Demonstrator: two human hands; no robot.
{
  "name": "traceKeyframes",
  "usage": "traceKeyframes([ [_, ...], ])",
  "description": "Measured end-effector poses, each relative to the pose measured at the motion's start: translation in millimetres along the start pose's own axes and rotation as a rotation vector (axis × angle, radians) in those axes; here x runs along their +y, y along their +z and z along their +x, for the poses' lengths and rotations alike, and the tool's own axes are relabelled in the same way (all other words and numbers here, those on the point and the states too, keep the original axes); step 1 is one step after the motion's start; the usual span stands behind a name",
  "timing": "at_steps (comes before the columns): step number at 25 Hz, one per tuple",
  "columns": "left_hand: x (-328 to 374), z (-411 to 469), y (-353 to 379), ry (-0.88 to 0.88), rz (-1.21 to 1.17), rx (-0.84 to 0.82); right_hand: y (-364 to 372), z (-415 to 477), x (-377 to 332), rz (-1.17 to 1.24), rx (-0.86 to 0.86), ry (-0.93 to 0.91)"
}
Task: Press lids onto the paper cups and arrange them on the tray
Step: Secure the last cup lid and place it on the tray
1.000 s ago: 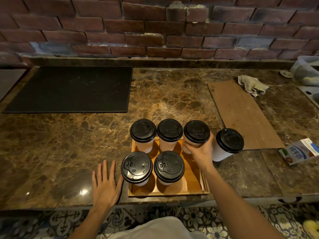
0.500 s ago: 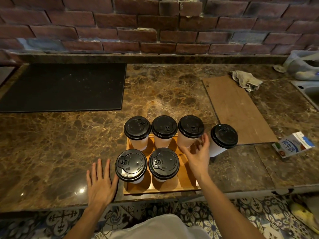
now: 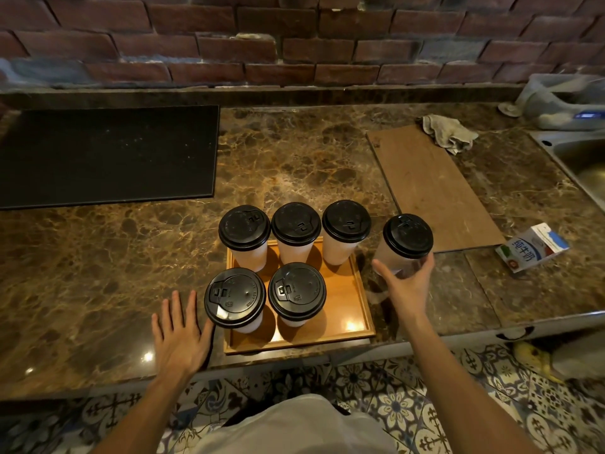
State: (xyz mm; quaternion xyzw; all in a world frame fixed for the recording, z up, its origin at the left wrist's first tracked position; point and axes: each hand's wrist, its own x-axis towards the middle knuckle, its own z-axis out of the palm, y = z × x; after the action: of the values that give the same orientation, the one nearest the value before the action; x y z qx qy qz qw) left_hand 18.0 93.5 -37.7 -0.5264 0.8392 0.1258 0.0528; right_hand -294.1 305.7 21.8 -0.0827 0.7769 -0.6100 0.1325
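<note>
brown veined marble counter (image 3: 294, 165) runs below a rough brick wall (image 3: 294, 44), with a black mat (image 3: 108, 155) lying at the far left. near the front edge sits a wooden tray (image 3: 347, 290) carrying five paper cups, each capped with a black lid: a back row (image 3: 296, 223) of three and a front pair (image 3: 297, 292) on the left and middle. a sixth cup (image 3: 397, 253), lidded too, stands off the tray on the counter just to its right. the right hand (image 3: 407, 286) is spread around the lower part of that cup, thumb on one side and fingers on the other, loose rather than clamped; i cannot tell if they touch it. the left hand (image 3: 178, 335) lies flat on the marble, fingers straight, beside the tray's left edge. further right are a wooden board (image 3: 429, 188), a crumpled cloth (image 3: 448, 132), a milk carton (image 3: 530, 249) and a sink (image 3: 582, 162).
</note>
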Motion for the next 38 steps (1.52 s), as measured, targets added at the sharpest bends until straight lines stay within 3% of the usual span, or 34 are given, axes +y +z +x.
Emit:
traceKeyframes([
  [5, -3, 3, -2, -0.010, 0.007, -0.062, 2, 11, 1, -0.007, 0.062, 0.009],
  [13, -6, 7, -2, 0.001, -0.029, -0.105, -5, 18, -6, -0.027, -0.029, -0.023],
  [17, -6, 6, -4, 0.003, -0.055, -0.110, -7, 13, -29, -0.009, 0.078, -0.018],
  [24, -4, 2, -4, -0.002, -0.063, -0.064, -9, 5, -146, 0.009, 0.141, -0.311],
  [31, -3, 2, -12, -0.024, -0.082, -0.086, 9, -54, -240, 0.044, -0.101, -0.538],
  [33, 0, 6, -31, -0.039, -0.286, -0.124, 16, -74, -255, 0.035, -0.186, -0.547],
  [35, 8, 10, -67, -0.155, -0.777, -0.109, 24, -90, -265, 0.014, -0.270, -0.557],
  [36, 11, 10, -87, -0.207, -0.989, -0.055, 28, -97, -268, 0.002, -0.308, -0.561],
  [38, 21, 2, -137, -0.130, -1.247, 0.086, 35, -109, -271, -0.019, -0.378, -0.569],
])
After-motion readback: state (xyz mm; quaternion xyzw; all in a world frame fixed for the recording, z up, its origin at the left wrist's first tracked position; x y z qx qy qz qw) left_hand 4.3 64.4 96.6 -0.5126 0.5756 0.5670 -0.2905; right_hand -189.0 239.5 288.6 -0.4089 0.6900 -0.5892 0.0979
